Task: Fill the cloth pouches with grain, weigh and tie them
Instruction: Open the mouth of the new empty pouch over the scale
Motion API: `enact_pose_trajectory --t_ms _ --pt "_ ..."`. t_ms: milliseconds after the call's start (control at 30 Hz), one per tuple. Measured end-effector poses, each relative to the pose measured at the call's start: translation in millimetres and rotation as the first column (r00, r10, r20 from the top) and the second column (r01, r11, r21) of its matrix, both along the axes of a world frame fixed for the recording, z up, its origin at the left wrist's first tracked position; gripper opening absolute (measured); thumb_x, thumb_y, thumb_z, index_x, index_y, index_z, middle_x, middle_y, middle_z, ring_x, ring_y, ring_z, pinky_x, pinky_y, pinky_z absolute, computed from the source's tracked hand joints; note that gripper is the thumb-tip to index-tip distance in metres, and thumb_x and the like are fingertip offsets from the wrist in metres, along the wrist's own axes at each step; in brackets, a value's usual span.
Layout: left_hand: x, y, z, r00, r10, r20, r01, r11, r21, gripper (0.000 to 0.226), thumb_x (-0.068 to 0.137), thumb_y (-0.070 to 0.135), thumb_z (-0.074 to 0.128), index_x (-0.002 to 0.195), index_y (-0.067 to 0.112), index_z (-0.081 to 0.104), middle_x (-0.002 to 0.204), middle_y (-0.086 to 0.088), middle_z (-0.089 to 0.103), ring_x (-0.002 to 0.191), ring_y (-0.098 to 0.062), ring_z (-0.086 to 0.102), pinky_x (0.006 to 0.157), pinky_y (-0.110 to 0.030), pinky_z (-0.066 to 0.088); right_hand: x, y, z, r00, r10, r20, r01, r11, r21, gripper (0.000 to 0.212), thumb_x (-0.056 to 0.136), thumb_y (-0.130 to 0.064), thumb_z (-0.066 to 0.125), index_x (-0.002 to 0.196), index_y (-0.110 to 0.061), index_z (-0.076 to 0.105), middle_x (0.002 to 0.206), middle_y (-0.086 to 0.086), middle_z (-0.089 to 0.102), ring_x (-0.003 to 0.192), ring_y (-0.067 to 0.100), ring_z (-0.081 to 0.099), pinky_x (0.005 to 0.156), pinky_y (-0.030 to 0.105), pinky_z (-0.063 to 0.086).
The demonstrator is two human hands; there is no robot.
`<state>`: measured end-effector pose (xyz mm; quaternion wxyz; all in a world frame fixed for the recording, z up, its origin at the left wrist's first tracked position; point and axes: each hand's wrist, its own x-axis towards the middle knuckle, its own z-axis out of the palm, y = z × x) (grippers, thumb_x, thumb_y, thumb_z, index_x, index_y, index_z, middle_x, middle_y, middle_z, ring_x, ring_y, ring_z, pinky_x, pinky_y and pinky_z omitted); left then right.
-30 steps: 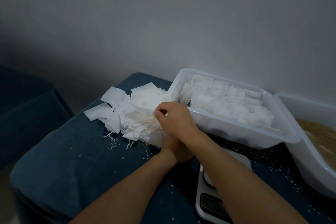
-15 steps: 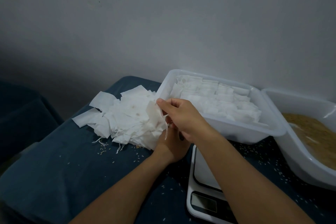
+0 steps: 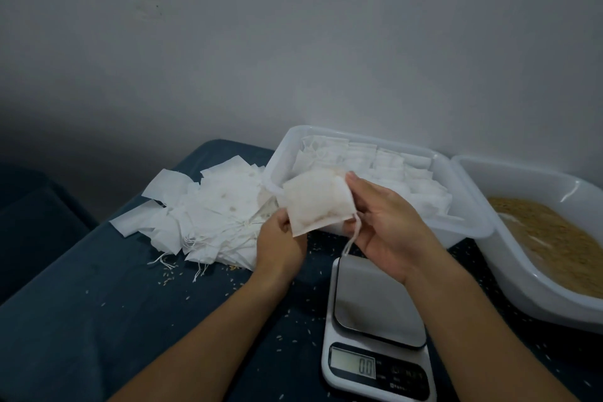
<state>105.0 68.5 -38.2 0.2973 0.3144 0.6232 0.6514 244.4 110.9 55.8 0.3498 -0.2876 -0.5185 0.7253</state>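
Plain grey wall (image 3: pixel 293 42) stands behind a table covered in dark blue cloth (image 3: pixel 98 320), with loose grains scattered over the cloth. Both bare hands hold one flat white cloth pouch (image 3: pixel 318 202) in the air, above the table and in front of a white tub. Fingers and thumb of the left hand (image 3: pixel 280 248) pinch the pouch's lower left corner. Curled fingers of the right hand (image 3: pixel 385 225) grip its right edge, with the thumb at the top right corner. A thin white drawstring (image 3: pixel 354 235) hangs from the pouch across the right palm.

Left of the hands, a loose heap of empty white pouches (image 3: pixel 202 215) lies on the cloth, strings trailing. Behind the hands, the white plastic tub (image 3: pixel 470 232) holds rows of packed white pouches. At the far right, a second white tub (image 3: pixel 522 287) holds brown grain (image 3: pixel 548 238). Below the right hand, a white kitchen scale (image 3: pixel 378 330) with a steel plate sits on the cloth; its display reads 0.0.
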Motion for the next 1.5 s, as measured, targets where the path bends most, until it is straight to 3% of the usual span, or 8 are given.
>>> enact_pose_trajectory --t_ms 133,233,333,667,933,1100,1300,1500 --pt "0.0 -5.5 6.1 0.981 0.186 -0.048 -0.174 0.966 0.191 0.039 0.102 0.031 0.054 0.066 0.020 0.041 0.061 0.010 0.042 0.060 -0.008 0.039 0.060 -0.032 0.036 39.3 0.7 -12.3 0.990 -0.142 0.012 0.141 0.987 0.082 0.044 0.094 -0.037 0.066 0.109 0.004 0.073 0.099 0.015 0.074 0.082 0.025 0.069 0.075 0.032 0.060" --pt "14.1 -18.3 15.7 0.937 0.021 -0.349 0.114 0.925 0.363 0.035 0.103 0.034 0.050 0.070 0.020 0.045 0.063 0.004 0.046 0.059 -0.006 0.042 0.055 -0.024 0.038 49.3 -2.1 -32.1 0.935 -0.308 0.177 0.231 0.906 0.353 0.035 0.103 -0.035 0.063 0.086 -0.005 0.069 0.073 0.009 0.058 0.065 0.018 0.051 0.062 0.031 0.046" --pt "34.2 -23.3 19.4 0.836 -0.188 -0.516 0.367 0.890 0.270 0.027 0.103 0.039 0.051 0.082 0.022 0.058 0.075 0.004 0.061 0.071 -0.016 0.061 0.064 -0.034 0.050 46.9 -7.9 -48.6 0.920 -0.347 0.181 0.228 0.851 0.473 0.030 0.104 -0.030 0.063 0.084 -0.009 0.070 0.064 0.005 0.062 0.057 0.015 0.053 0.058 0.028 0.047" --pt "44.3 -23.3 13.2 0.816 -0.281 -0.505 0.428 0.881 0.202 0.008 0.100 0.028 0.067 0.093 0.024 0.065 0.084 0.006 0.075 0.081 -0.018 0.075 0.072 -0.035 0.061 48.7 -14.1 -62.9 0.922 -0.375 0.096 0.292 0.837 0.462 0.024 0.101 -0.026 0.068 0.082 -0.013 0.074 0.067 0.003 0.070 0.059 0.009 0.063 0.056 0.020 0.052" --pt "42.3 -20.2 15.2 0.902 -0.103 -0.419 0.228 0.938 0.261 0.016 0.095 0.033 0.059 0.080 0.028 0.060 0.070 0.001 0.065 0.063 -0.019 0.064 0.060 -0.035 0.055 56.9 -13.3 -60.4 0.877 -0.453 0.164 0.296 0.775 0.558 0.022 0.103 -0.029 0.065 0.085 -0.018 0.071 0.067 -0.004 0.070 0.059 0.007 0.063 0.057 0.022 0.053" --pt "38.4 -19.4 16.3 0.829 0.107 -0.549 0.076 0.951 0.300 0.014 0.095 0.027 0.061 0.082 0.027 0.059 0.068 0.013 0.062 0.065 -0.010 0.063 0.060 -0.013 0.045 59.3 -16.5 -63.3 0.768 -0.569 0.294 0.179 0.631 0.755 0.019 0.099 -0.038 0.069 0.084 -0.026 0.071 0.070 -0.011 0.069 0.066 0.007 0.067 0.060 0.020 0.052" --pt "31.8 -20.5 20.2 0.714 0.186 -0.675 0.074 0.939 0.337 0.010 0.093 0.020 0.068 0.083 0.020 0.066 0.070 0.016 0.063 0.067 -0.006 0.064 0.062 -0.010 0.046 64.2 -16.6 -55.2 0.797 -0.602 0.056 0.034 0.137 0.990 0.021 0.093 -0.022 0.076 0.112 -0.018 0.068 0.101 -0.011 0.069 0.066 -0.013 0.050 0.066 0.006 0.041" --pt "30.6 -23.5 22.6 0.734 0.069 -0.675 0.204 0.927 0.316 0.013 0.092 0.021 0.068 0.079 0.020 0.065 0.072 0.012 0.062 0.068 -0.014 0.061 0.060 -0.018 0.046 67.5 -8.5 -45.4 0.744 -0.541 0.393 -0.356 0.177 0.918 0.032 0.090 -0.026 0.078 0.121 -0.024 0.071 0.109 -0.012 0.075 0.069 0.001 0.053 0.063 0.036 0.058"
